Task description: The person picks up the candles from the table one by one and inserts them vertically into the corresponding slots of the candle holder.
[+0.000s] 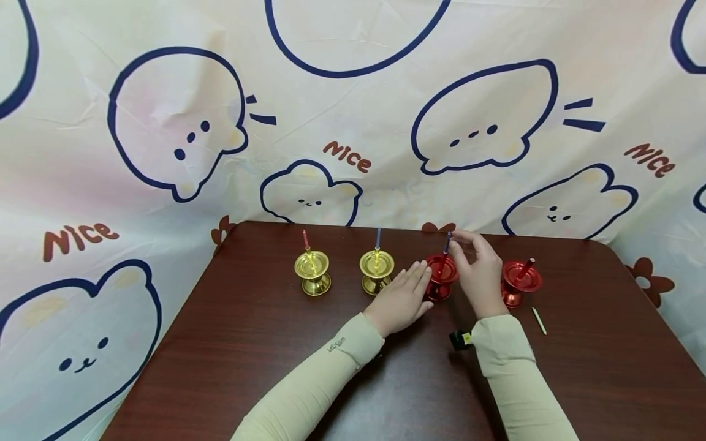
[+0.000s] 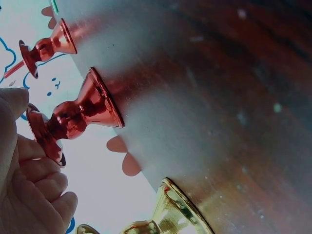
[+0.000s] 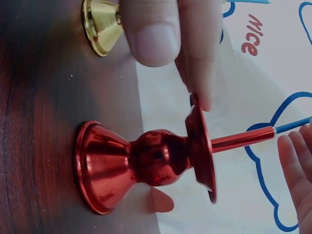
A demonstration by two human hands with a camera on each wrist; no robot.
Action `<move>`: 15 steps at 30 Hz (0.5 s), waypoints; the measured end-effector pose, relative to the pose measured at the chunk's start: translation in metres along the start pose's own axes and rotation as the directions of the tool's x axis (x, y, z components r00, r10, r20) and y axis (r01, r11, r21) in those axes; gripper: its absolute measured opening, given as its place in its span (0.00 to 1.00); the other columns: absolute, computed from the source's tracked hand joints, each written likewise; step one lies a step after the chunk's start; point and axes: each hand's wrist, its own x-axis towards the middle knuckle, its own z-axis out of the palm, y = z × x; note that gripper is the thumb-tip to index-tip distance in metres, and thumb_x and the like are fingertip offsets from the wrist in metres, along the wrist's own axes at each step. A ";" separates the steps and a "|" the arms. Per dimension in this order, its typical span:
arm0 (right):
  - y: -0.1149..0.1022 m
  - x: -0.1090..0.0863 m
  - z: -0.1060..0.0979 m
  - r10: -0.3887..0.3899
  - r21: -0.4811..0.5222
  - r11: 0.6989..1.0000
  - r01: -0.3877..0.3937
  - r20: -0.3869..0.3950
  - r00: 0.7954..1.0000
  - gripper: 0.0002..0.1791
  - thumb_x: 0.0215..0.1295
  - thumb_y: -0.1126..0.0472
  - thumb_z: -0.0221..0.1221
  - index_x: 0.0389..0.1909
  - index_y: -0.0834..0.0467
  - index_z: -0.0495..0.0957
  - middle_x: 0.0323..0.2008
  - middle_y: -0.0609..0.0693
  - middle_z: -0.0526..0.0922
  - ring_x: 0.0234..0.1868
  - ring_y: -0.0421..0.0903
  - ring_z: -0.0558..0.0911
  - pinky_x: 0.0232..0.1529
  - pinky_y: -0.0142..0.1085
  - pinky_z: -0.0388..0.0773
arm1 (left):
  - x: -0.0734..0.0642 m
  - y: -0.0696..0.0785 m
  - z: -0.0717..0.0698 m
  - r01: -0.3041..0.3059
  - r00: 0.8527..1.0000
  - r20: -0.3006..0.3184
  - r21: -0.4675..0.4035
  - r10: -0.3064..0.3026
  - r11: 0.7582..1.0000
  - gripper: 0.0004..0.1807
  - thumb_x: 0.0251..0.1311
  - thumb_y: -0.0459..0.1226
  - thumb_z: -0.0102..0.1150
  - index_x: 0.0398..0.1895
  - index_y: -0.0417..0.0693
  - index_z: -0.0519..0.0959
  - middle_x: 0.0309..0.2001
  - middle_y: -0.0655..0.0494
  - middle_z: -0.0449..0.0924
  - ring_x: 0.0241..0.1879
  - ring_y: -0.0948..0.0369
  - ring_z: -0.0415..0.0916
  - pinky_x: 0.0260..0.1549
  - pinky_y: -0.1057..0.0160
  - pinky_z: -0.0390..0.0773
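Note:
A red metal candle holder stands upright, and a slim blue candle rises from its red tube. My right hand pinches this candle near its top, beside the holder's dish. In the right wrist view some fingers of that hand show at the right edge. My left hand reaches in from the left with fairly straight fingers. Its fingertips touch the rim of the red dish, and the thumb hangs away from the rim.
Two gold candle holders stand to the left, one with a red candle, the other with a blue one. Another red holder stands at the right. A pale green candle lies on the brown table. A patterned cloth hangs behind.

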 end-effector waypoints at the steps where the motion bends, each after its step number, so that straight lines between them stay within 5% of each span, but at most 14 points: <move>1: -0.001 0.000 -0.001 -0.004 0.001 1.000 0.004 0.001 1.000 0.12 0.70 0.68 0.63 0.52 0.64 0.82 0.43 0.57 0.86 0.42 0.44 0.86 0.46 0.16 0.74 | 0.000 0.000 0.000 0.000 1.000 -0.003 0.002 0.000 1.000 0.37 0.79 0.53 0.43 0.80 0.41 0.54 0.80 0.46 0.51 0.80 0.54 0.45 0.75 0.57 0.51; 4: -0.003 0.000 -0.004 -0.016 -0.008 1.000 0.016 0.007 1.000 0.11 0.70 0.68 0.63 0.51 0.64 0.82 0.43 0.56 0.86 0.41 0.39 0.85 0.45 0.17 0.75 | 0.000 0.000 0.000 -0.003 1.000 -0.011 0.004 0.003 1.000 0.37 0.79 0.53 0.44 0.80 0.41 0.55 0.80 0.45 0.52 0.79 0.54 0.46 0.75 0.56 0.53; 11: -0.009 -0.004 -0.015 -0.064 -0.071 0.995 0.064 0.006 0.998 0.10 0.69 0.68 0.63 0.49 0.64 0.83 0.46 0.57 0.85 0.45 0.50 0.85 0.46 0.18 0.74 | 0.001 0.000 0.001 -0.005 1.000 -0.016 -0.002 0.005 1.000 0.37 0.78 0.53 0.44 0.80 0.40 0.55 0.80 0.45 0.52 0.79 0.53 0.46 0.75 0.55 0.54; 15: -0.012 -0.007 -0.023 -0.073 -0.090 0.993 0.073 0.007 0.997 0.10 0.69 0.69 0.62 0.49 0.63 0.84 0.45 0.56 0.85 0.45 0.46 0.83 0.46 0.17 0.73 | 0.000 0.000 0.001 -0.005 1.000 -0.023 0.017 0.005 1.000 0.37 0.78 0.53 0.45 0.80 0.41 0.55 0.80 0.45 0.51 0.79 0.53 0.46 0.75 0.56 0.52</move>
